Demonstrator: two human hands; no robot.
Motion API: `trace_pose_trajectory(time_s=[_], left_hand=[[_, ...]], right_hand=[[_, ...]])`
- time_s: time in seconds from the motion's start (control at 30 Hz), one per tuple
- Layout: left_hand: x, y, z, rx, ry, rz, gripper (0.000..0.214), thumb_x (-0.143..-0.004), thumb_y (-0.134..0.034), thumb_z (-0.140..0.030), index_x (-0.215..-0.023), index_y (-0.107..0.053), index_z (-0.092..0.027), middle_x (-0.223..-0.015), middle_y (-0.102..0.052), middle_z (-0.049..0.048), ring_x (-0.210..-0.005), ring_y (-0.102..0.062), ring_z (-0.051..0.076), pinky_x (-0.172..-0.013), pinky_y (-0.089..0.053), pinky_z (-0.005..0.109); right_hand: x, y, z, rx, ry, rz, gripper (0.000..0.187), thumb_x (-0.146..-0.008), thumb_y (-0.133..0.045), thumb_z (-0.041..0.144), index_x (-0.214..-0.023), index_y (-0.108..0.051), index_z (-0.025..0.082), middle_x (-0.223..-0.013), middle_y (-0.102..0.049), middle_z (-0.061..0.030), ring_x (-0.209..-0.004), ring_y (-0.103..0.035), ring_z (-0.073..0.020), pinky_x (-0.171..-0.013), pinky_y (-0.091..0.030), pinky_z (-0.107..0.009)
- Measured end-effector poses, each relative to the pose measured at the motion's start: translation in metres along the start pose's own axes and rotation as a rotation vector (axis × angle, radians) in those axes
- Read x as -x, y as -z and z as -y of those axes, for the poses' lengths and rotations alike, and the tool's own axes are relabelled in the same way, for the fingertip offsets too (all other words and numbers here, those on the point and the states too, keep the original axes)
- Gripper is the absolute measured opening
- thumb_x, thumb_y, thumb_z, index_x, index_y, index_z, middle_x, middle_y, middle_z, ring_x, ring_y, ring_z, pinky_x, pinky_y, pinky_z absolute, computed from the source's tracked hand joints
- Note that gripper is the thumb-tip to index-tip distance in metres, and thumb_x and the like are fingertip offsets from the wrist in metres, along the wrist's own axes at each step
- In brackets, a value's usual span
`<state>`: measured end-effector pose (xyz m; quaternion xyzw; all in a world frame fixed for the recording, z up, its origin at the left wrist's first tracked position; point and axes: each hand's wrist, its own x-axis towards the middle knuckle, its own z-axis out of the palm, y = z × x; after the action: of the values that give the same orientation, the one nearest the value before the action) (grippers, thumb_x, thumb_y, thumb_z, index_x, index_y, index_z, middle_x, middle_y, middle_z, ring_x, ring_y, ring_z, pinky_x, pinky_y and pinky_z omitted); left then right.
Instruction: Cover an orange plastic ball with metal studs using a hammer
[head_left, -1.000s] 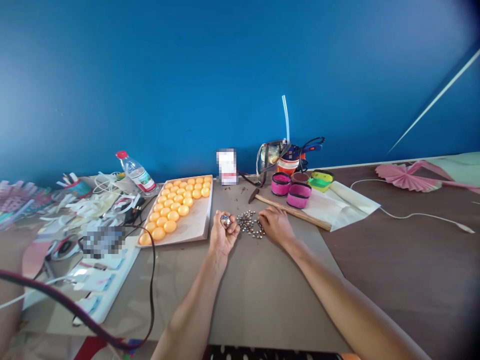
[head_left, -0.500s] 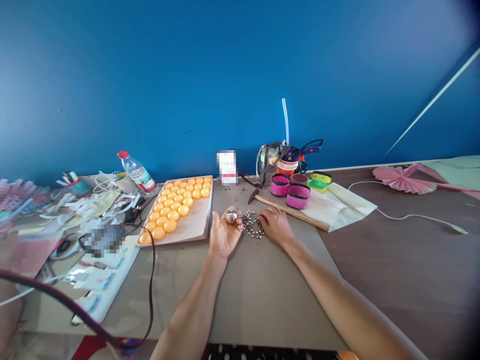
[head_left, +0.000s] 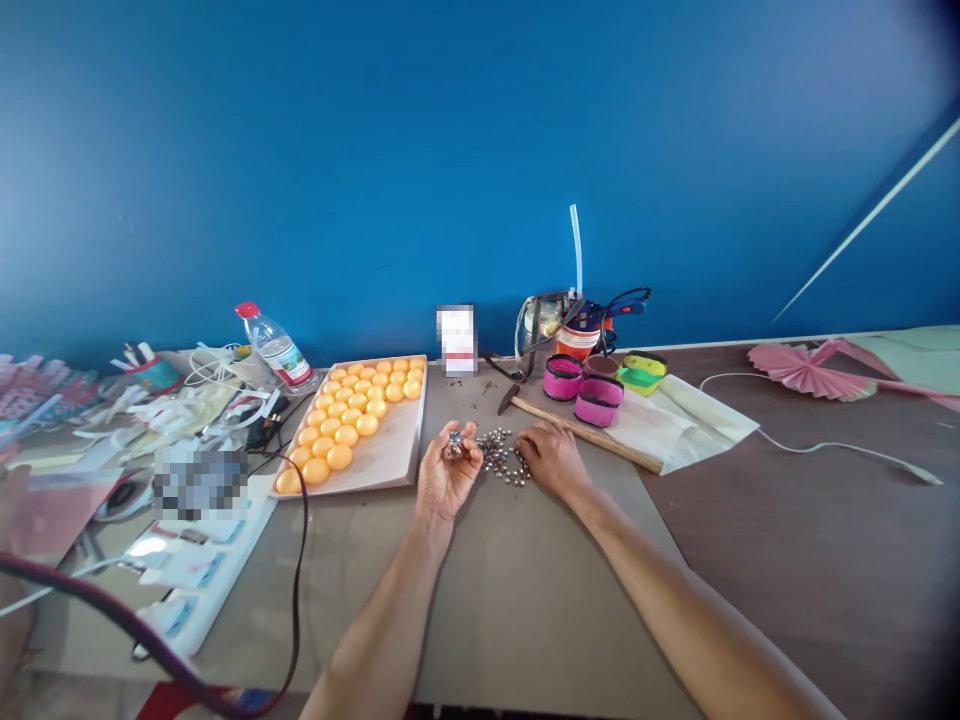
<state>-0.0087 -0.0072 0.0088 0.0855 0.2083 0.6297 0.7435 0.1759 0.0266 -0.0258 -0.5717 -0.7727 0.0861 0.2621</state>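
My left hand (head_left: 447, 470) is turned palm up in the middle, its fingers curled around a shiny silver ball (head_left: 454, 446) with a bumpy-looking surface. Just right of it, a loose pile of small silver beads or studs (head_left: 497, 452) lies on the grey mat. My right hand (head_left: 553, 456) rests palm down at the pile's right edge. Its fingers are bent together with the tips at the beads, and whatever they pinch is too small to make out.
At left stands a shallow box (head_left: 397, 440) of orange balls, with a bottle (head_left: 277, 345) behind it and a power strip (head_left: 217, 560) nearer. A hammer (head_left: 585, 432) and pink mesh bands (head_left: 598, 400) lie behind my right hand. A dark cable (head_left: 300, 560) loops at left front.
My left hand's fingers have curled up further around the silver ball, and the ball sits slightly lower and left in view. My right hand stays at the beads.
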Motion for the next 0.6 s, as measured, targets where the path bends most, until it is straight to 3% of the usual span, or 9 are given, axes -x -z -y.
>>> trace_pose_trajectory(time_s=[0.07, 0.23, 0.6], left_hand=[[-0.0011, 0.0007, 0.0008, 0.001, -0.016, 0.023, 0.005, -0.077, -0.059, -0.021, -0.08, -0.058, -0.017, -0.078, -0.058, 0.0037, -0.055, -0.049, 0.006, -0.053, -0.04, 0.019], [-0.0011, 0.0015, 0.0019, -0.035, -0.061, 0.01, 0.029, -0.078, -0.058, -0.044, -0.072, -0.054, -0.016, -0.066, -0.053, 0.0001, -0.046, -0.04, 0.004, -0.046, -0.035, 0.018], [-0.0051, -0.0006, 0.0085, -0.164, -0.071, -0.097, 0.03, -0.08, -0.055, -0.044, -0.07, -0.049, -0.016, -0.059, -0.051, -0.0011, -0.038, -0.033, 0.004, -0.041, -0.028, 0.017]], right_hand=[[0.0003, 0.0008, 0.0007, -0.006, 0.0, -0.004, 0.017, -0.085, -0.05, 0.029, -0.082, -0.064, 0.02, -0.088, -0.062, -0.0031, -0.089, -0.051, -0.0161, -0.077, -0.03, -0.027], [0.0011, 0.0027, 0.0017, -0.011, 0.005, -0.002, 0.017, -0.084, -0.05, 0.03, -0.082, -0.064, 0.021, -0.087, -0.061, -0.003, -0.088, -0.051, -0.0161, -0.077, -0.03, -0.026], [0.0013, 0.002, 0.0019, -0.005, 0.008, 0.003, 0.018, -0.085, -0.049, 0.029, -0.082, -0.064, 0.02, -0.088, -0.062, -0.0038, -0.089, -0.051, -0.0165, -0.077, -0.029, -0.027]])
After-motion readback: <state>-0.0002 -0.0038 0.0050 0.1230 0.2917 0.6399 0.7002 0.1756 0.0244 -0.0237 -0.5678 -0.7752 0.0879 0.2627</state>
